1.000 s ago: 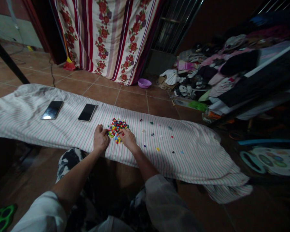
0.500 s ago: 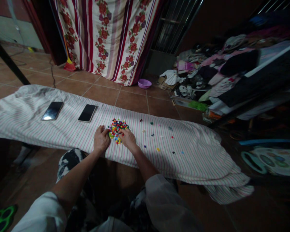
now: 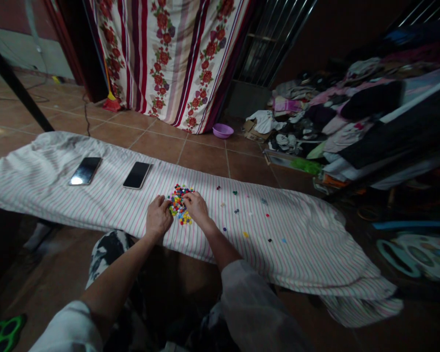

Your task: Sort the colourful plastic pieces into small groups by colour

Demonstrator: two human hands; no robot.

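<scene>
A heap of tiny coloured pieces (image 3: 177,199) lies on the striped cloth (image 3: 205,244) in front of me. At its left edge my left hand (image 3: 159,216) rests with bent fingers touching the pieces; whether it grips one is too small to tell. My right hand (image 3: 197,208) is over the heap's right side, fingertips pinched together, and what they hold is hidden. To the right, small groups of pieces are spread apart in rows, among them yellow pieces (image 3: 245,234), a red piece (image 3: 267,215) and green pieces (image 3: 235,192).
Two phones, one (image 3: 85,171) at the far left and another (image 3: 137,175) nearer the heap, lie on the cloth. Beyond it are a purple bowl (image 3: 223,130), a flowered curtain (image 3: 168,58) and piled clothes (image 3: 330,107).
The view has shifted slightly, so the scene sits a little lower and further right. My right hand has moved slightly up over the heap relative to the cloth, its fingers still pinched.
</scene>
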